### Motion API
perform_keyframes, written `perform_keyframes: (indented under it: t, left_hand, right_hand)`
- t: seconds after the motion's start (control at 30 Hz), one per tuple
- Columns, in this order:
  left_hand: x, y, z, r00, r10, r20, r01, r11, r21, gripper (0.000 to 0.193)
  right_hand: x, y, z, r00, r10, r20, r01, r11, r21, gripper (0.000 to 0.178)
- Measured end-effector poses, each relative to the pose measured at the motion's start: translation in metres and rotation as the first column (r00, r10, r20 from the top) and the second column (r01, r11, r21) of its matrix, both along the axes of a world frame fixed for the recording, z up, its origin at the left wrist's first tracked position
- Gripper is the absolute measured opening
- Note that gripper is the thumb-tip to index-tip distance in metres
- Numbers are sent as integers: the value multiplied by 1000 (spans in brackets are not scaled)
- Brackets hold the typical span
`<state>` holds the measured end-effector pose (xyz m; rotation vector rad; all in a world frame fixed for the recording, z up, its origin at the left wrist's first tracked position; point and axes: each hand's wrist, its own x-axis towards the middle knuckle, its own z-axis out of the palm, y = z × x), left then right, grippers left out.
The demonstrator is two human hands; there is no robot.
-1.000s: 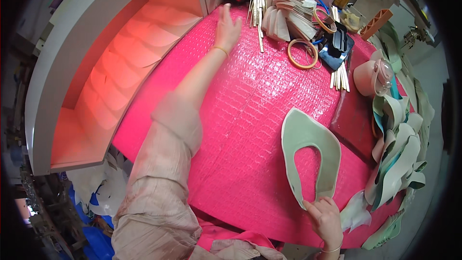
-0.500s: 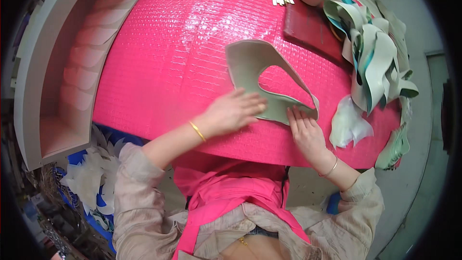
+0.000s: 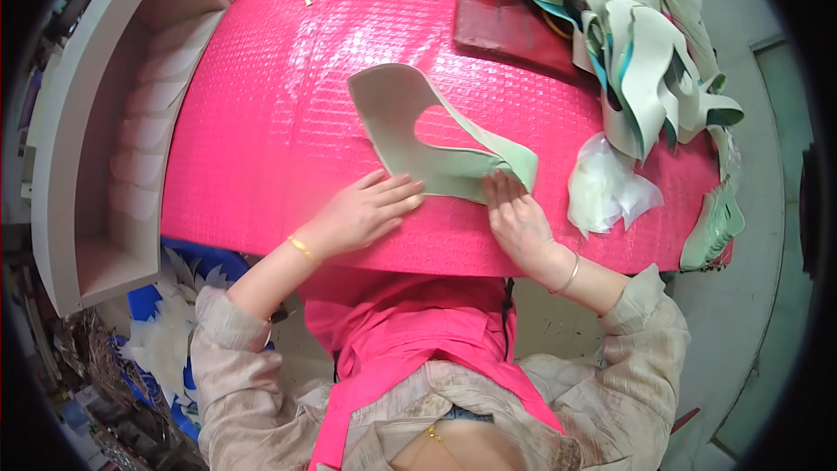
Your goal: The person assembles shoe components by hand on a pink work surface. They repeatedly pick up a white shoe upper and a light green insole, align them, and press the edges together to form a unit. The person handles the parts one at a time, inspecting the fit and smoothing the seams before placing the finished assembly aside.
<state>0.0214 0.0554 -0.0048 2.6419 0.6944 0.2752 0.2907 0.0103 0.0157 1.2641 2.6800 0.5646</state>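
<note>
We flatten a cutout on the pink worktop [image 3: 261,122].
Our left hand [image 3: 362,214] and right hand [image 3: 516,220], grips open flat, press the pale green cutout [image 3: 392,113] at six o'clock; its folded tip hides beneath.

pale mint-green cut piece [image 3: 410,126] on a hot-pink table cover [image 3: 261,122] embossed in a small grid; right of the piece, a heap of mint, teal-edged pieces [image 3: 636,44]; beyond it, a dark red mat [image 3: 506,26].

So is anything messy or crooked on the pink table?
The pale green cut-out piece lies flat under both hands, though its right end folds over by the right hand. The left hand presses its near edge. The pile of green pieces at the right is a jumble, some hanging off the table edge.
</note>
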Motion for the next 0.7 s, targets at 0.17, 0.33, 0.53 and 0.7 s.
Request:
perform_keyframes:
  t: [0.17, 0.33, 0.53, 0.7]
  left_hand:
    - [-18, 6, 19, 984, 142, 110, -107, 954, -279, 29]
    - [-21, -29, 43, 783, 520, 341, -430, 849, -308, 28]
    - [41, -46, 40, 924, 360, 125, -347, 931, -116, 20]
    - [84, -34, 40, 982, 189, -13, -190, 980, -54, 25]
  right_hand:
    - [20, 13, 33, 922, -59, -384, -35, 972, -234, 26]
    - [110, -34, 129, 633, -164, -757, 261, 965, 9, 24]
    - [428, -33, 146, 399, -394, -828, 916, 207, 343, 24]
    - [592, -30, 70, 89, -693, -715, 987, -37, 159, 36]
